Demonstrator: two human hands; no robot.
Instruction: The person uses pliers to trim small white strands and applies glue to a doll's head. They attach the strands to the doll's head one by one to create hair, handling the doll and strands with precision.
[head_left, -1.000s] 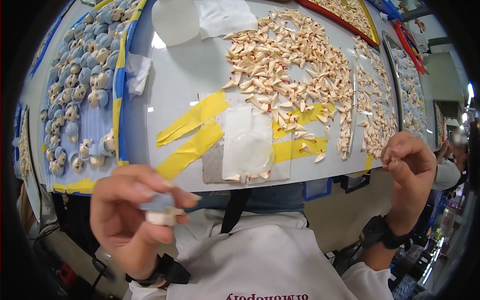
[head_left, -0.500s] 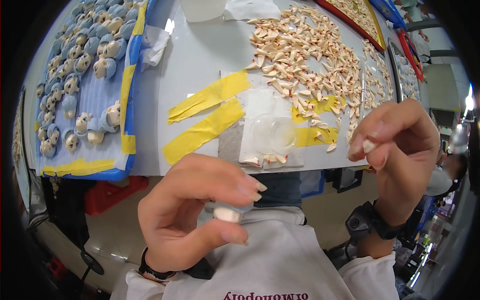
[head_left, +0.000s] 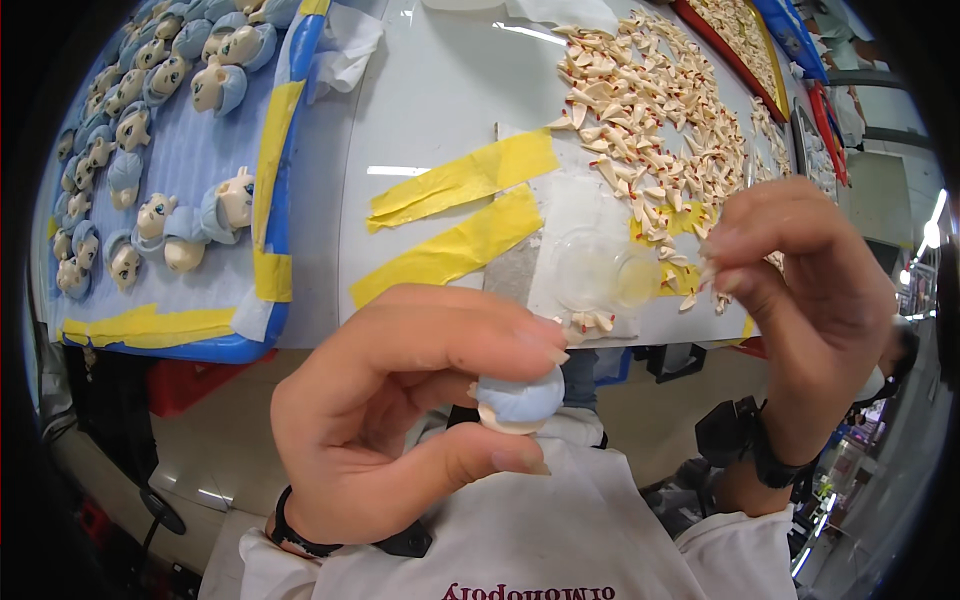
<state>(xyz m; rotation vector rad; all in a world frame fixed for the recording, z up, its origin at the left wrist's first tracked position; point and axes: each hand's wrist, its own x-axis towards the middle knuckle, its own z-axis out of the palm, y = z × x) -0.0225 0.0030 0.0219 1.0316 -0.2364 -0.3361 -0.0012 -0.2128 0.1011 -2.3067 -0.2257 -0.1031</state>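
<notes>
My left hand (head_left: 400, 400) pinches a small doll head (head_left: 521, 402) between thumb and fingers, above my lap. Smooth light-blue hair covers its top, with a cream part below; its painted face does not show. Raised over the table's right front, my right hand (head_left: 790, 275) has thumb and forefinger pinched on a small cream piece (head_left: 708, 271), mostly hidden by the fingertips and slightly blurred. Beyond it spread many cream pointed pieces (head_left: 660, 110) with red tips. Between my hands, a clear round dish (head_left: 585, 268) stands on a taped white board (head_left: 545, 225).
A blue tray (head_left: 285, 215) at the left holds rows of blue-haired doll heads (head_left: 165, 220). Yellow tape strips (head_left: 465, 180) cross the white table (head_left: 400, 110). White tissue (head_left: 345, 55) lies beside the tray. A red-edged tray (head_left: 735, 55) of cream pieces stands far right.
My left hand has moved slightly right, and the doll head has turned to show more blue hair. My right fingers have tilted and drawn closer together. The whole view has shifted.
</notes>
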